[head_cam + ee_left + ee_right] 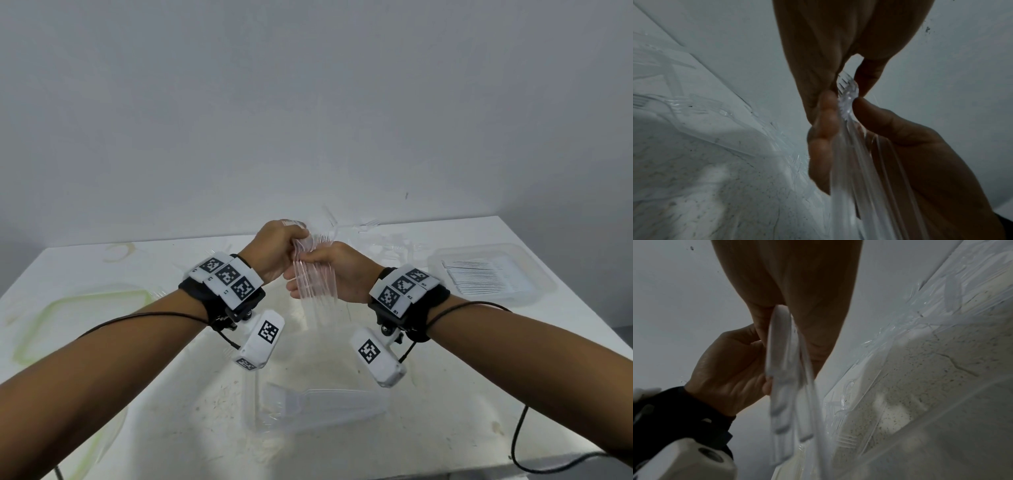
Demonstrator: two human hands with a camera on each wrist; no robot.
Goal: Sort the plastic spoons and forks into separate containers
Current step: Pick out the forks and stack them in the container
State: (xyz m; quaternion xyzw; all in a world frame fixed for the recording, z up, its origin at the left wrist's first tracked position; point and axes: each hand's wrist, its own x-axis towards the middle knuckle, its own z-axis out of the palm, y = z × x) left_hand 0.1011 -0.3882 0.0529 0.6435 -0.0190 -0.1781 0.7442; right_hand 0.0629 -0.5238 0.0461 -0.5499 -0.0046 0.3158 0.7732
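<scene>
I hold a bundle of clear plastic forks (317, 294) upright above the middle of the table, tines up and handles hanging down. My left hand (301, 241) pinches the tine end. In the left wrist view the bundle of forks (847, 100) shows tines between the left hand's fingertips (863, 84). My right hand (301, 270) wraps round the handles just below. The right wrist view shows the bundle of forks (785, 369) blurred, with the left hand (729, 363) beside it. A clear container (376, 409) holding clear cutlery lies below my wrists.
A second clear container (534, 291) with cutlery laid in a row stands at the right. Loose clear cutlery (387, 240) is scattered at the back of the table. A green-rimmed lid (85, 298) lies at the left. A black cable (517, 442) hangs over the front right edge.
</scene>
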